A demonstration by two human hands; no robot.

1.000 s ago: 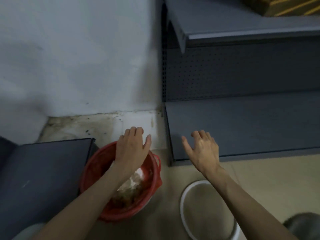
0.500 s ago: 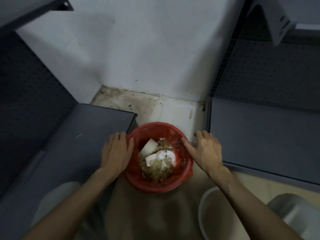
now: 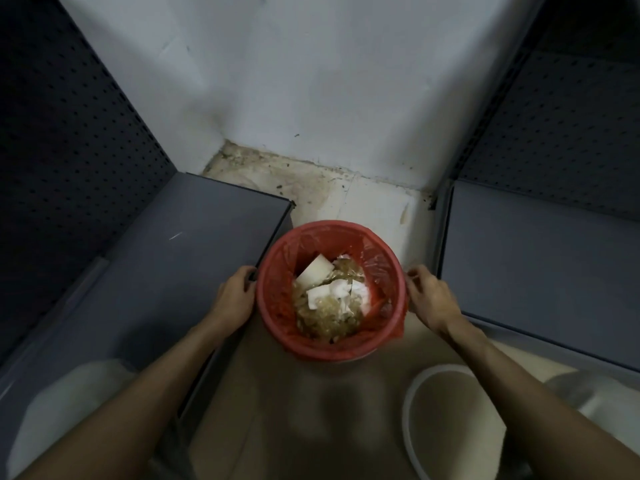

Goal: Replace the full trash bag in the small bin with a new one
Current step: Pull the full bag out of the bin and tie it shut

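A small bin lined with a red trash bag (image 3: 277, 299) stands on the floor between two shelves. The bag is folded over the rim and holds white paper scraps and brownish crumpled plastic (image 3: 329, 299). My left hand (image 3: 233, 294) is at the bin's left side, its fingers curled against the bag's folded edge. My right hand (image 3: 429, 296) is at the right side, with its fingertips pinching the bag at the rim. The bin's own wall is hidden under the bag.
A white ring (image 3: 412, 403) lies on the floor at the lower right. Low grey shelves flank the bin, one on the left (image 3: 156, 271) and one on the right (image 3: 536, 265), with perforated back panels. The white wall (image 3: 311, 98) and stained floor corner are behind.
The view has swung to centre on the bin. My hands went from spread flat over and beside it to curled on its left and right rim.
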